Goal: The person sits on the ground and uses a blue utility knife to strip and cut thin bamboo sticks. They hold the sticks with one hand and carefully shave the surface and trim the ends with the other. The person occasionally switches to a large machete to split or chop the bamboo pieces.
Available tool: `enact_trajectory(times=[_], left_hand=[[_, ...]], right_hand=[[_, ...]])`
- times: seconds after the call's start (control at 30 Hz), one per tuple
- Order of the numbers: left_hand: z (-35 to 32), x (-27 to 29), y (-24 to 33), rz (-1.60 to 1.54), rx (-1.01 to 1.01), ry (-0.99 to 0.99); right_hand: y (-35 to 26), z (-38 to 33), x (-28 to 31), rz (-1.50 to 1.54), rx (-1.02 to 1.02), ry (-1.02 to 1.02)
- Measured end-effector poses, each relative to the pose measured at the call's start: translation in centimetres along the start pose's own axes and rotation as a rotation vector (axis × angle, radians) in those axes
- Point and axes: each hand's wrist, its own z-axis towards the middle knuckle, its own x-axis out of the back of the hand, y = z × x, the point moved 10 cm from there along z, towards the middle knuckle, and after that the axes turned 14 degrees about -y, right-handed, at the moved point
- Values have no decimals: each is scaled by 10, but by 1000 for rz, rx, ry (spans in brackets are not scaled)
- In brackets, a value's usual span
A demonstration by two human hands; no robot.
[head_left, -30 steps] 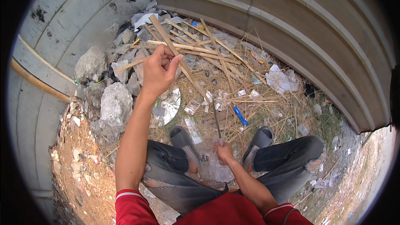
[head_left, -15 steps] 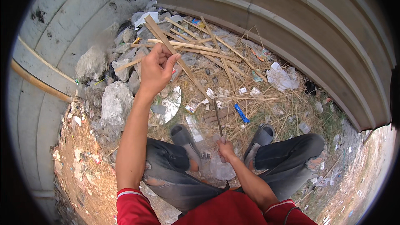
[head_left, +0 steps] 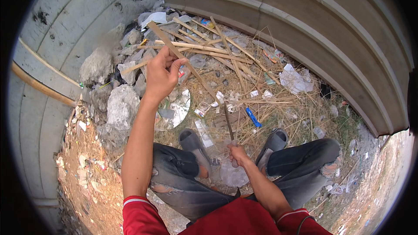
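Observation:
My left hand is closed around a long flat bamboo strip, gripping it between thumb and fingers above the rubble. The strip slants from the far left down toward my feet. Lower down, my right hand is wrapped around the handle of a knife with a long, narrow, dark blade. Near its far end, the blade meets the strip's lower end; whether it cuts into it cannot be made out. Beyond my left hand, several split bamboo strips lie crossed in a loose pile.
Broken grey concrete chunks are heaped on the left. A blue box-cutter-like object lies on dry straw ahead of my right foot. Crumpled white plastic rests farther right. A corrugated metal sheet and a pale wall enclose the far side.
The strip in my left hand has turned slightly, so its face looks narrower and its far end sits a little lower. Both hands have barely moved.

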Motion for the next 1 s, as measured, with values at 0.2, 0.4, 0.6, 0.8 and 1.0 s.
enact_trajectory(times=[0.2,0.4,0.6,0.8,1.0], left_hand=[[-4,-3,-1,27,-11,-21],[-3,-3,3,22,-32,8],[-2,-4,-3,-9,3,-26],[-3,-2,-3,34,1,1],[-2,1,-3,28,1,22]], right_hand=[[-23,-9,9,-151,160,169],[-53,-27,-5,-297,445,225],[-10,-10,-14,89,21,-69],[-39,-22,-3,-234,306,134],[-45,-37,-17,-251,479,174]])
